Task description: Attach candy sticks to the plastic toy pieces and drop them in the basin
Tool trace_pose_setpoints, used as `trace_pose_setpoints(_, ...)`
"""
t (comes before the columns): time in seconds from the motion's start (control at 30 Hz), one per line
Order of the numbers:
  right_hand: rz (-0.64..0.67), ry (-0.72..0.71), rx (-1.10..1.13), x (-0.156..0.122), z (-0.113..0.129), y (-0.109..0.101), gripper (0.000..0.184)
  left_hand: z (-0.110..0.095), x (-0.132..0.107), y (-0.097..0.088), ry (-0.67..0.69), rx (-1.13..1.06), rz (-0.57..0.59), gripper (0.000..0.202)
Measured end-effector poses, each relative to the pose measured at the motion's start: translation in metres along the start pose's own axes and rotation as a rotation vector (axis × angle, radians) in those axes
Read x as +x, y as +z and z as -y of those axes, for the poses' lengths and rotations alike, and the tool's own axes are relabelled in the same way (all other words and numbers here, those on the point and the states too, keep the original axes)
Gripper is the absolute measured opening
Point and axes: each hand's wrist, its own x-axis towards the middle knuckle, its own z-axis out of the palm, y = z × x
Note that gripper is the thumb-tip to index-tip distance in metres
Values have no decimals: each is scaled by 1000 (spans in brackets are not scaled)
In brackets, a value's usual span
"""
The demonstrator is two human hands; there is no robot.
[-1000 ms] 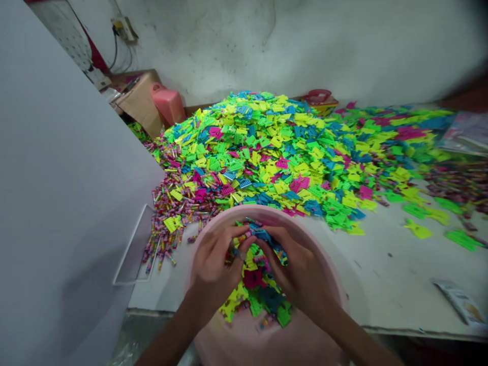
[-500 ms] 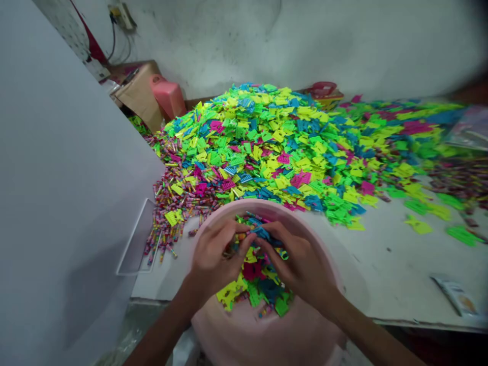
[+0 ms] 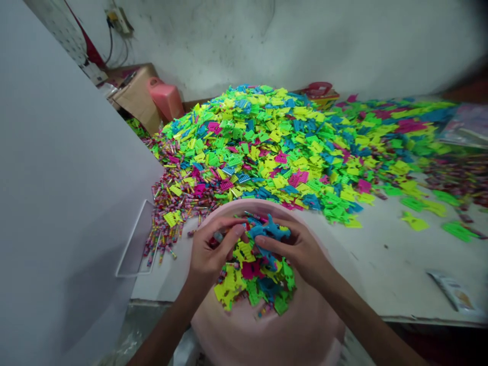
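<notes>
Both my hands hover over a pink basin (image 3: 305,325) that holds several small plastic pieces in yellow, green, blue and pink. My right hand (image 3: 301,251) pinches a blue plastic piece (image 3: 269,233) at its fingertips. My left hand (image 3: 208,254) is curled, with a small candy stick (image 3: 219,236) between thumb and fingers, close to the blue piece. A big heap of the same coloured plastic pieces (image 3: 282,147) covers the table beyond the basin.
Small wrapped candy sticks (image 3: 168,203) lie along the heap's left edge. A white board (image 3: 57,203) stands at the left. A brown box (image 3: 137,99) and pink container (image 3: 165,99) sit at the back. A sachet (image 3: 453,292) lies on the white table (image 3: 396,264) at right.
The blue piece has been turned and lifted clear in my right fingers. My left hand has drawn slightly left with the candy stick.
</notes>
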Motion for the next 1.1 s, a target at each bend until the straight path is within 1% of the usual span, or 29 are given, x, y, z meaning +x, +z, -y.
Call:
trace_pose_setpoints(0.17, -61, -53, 2, -4, -2, 3, 24, 1, -2, 3, 36, 148, -45, 22)
trace_pose_setpoints(0.23, -88, -73, -11, -7, 0, 6, 23, 0, -4, 5, -3, 126, -26, 25)
trace_pose_setpoints(0.3, -113, -85, -22, -9, 1, 8, 27, 0, -6, 6, -37, 103, -13, 28)
trace_pose_setpoints(0.37, -124, -90, -38, -11, 2, 11, 32, 1, -8, 6, 6, 148, -33, 26)
trace_pose_setpoints(0.43, -126, -89, -54, -11, 1, 12, 33, 5, -10, 5, 81, 227, -61, 21)
trace_pose_setpoints(0.47, -125, -84, -59, -11, 0, 12, 33, 7, -10, 5, 97, 255, -64, 21)
trace_pose_setpoints(0.57, -140, -49, -65, -8, -2, 14, 35, 15, -10, 3, 59, 244, -14, 28)
trace_pose_setpoints(0.63, -193, -34, -59, -6, -1, 16, 35, 18, -10, 4, 29, 214, 19, 31)
trace_pose_setpoints(0.67, -237, -45, -45, -5, 0, 18, 32, 17, -10, 6, 22, 200, 26, 30)
trace_pose_setpoints(0.77, -334, -153, -5, -4, 6, 28, 16, 11, -13, 16, 15, 164, 7, 26)
trace_pose_setpoints(0.8, -363, -193, -11, -4, 7, 32, 15, 8, -14, 20, 27, 156, -4, 24)
trace_pose_setpoints(0.9, -468, -242, -46, -6, 3, 46, 27, 4, -20, 30, 109, 174, -31, 16)
trace_pose_setpoints(0.97, -505, -243, 21, -7, -4, 54, 36, 6, -23, 33, 173, 206, -41, 11)
trace_pose_setpoints(1.0, -492, -240, 82, -7, -8, 58, 39, 9, -25, 34, 190, 219, -40, 10)
trace_pose_setpoints(1.1, -442, -209, 274, -4, -16, 63, 35, 18, -30, 34, 213, 252, -42, 8)
